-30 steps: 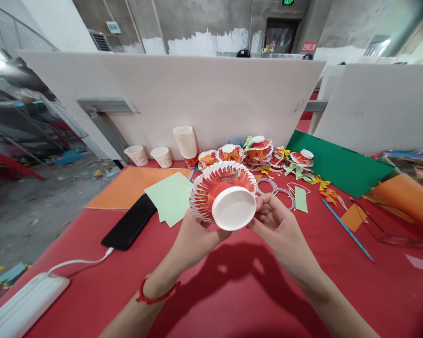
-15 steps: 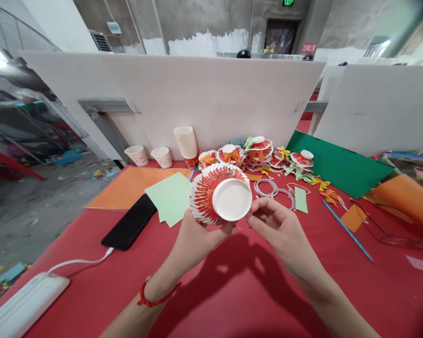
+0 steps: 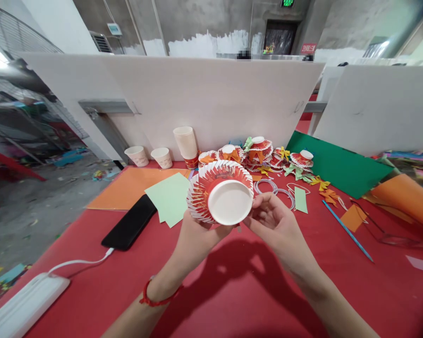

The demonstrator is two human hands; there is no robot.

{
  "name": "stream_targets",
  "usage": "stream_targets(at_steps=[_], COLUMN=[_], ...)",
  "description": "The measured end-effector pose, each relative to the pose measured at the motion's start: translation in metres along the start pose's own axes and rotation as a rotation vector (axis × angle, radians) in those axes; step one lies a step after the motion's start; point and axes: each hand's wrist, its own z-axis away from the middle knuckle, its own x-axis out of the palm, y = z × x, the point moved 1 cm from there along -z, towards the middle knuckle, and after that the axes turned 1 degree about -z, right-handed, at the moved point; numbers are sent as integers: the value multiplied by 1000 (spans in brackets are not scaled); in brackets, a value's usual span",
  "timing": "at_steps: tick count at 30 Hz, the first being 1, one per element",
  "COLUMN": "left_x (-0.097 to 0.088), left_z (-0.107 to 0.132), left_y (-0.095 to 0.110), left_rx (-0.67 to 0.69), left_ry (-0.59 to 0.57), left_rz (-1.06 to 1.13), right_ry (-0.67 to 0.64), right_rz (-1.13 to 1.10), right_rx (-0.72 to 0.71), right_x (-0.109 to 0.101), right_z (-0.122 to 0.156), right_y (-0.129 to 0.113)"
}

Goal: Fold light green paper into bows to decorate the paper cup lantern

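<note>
A red and white paper cup [image 3: 230,203] is held up over the table, its round white base facing me. Its side is cut into strips that fan out into a folded, fringed ring. My left hand [image 3: 197,241], with a red cord bracelet at the wrist, grips it from below left; some of those fingers are hidden behind it. At the cup's lower right, the thumb and index finger of my right hand [image 3: 278,230] are closed on its edge. Behind it stand several similar fringed cups [image 3: 301,159] with paper bows.
Left of my hands lie a black phone [image 3: 129,223], a white power strip [image 3: 28,305], green paper [image 3: 169,197] and orange paper [image 3: 116,188]. Plain cups [image 3: 161,157] stand by the white partition [image 3: 211,98]. Wire rings [image 3: 266,187], a blue pencil [image 3: 348,231] and glasses [image 3: 387,237] lie right.
The cup has turned and tipped slightly, so its base sits a little lower and left. My right hand has shifted left, its fingertips now against the cup's edge.
</note>
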Motion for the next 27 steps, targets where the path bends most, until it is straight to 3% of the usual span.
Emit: stream_targets(at_steps=[4, 9, 19, 27], left_x=[2, 3, 4, 3], left_z=[0, -1, -1, 0], left_y=[-7, -8, -5, -7], left_rx=[-196, -251, -298, -290], left_ry=[-119, -163, -165, -165], left_rz=[308, 487, 545, 514], right_ry=[-19, -7, -123, -128], right_rz=[-20, -19, -51, -9], right_rx=[24, 40, 21, 8], right_x=[0, 0, 1, 0], right_z=[-2, -3, -4, -3], right_y=[2, 3, 2, 2])
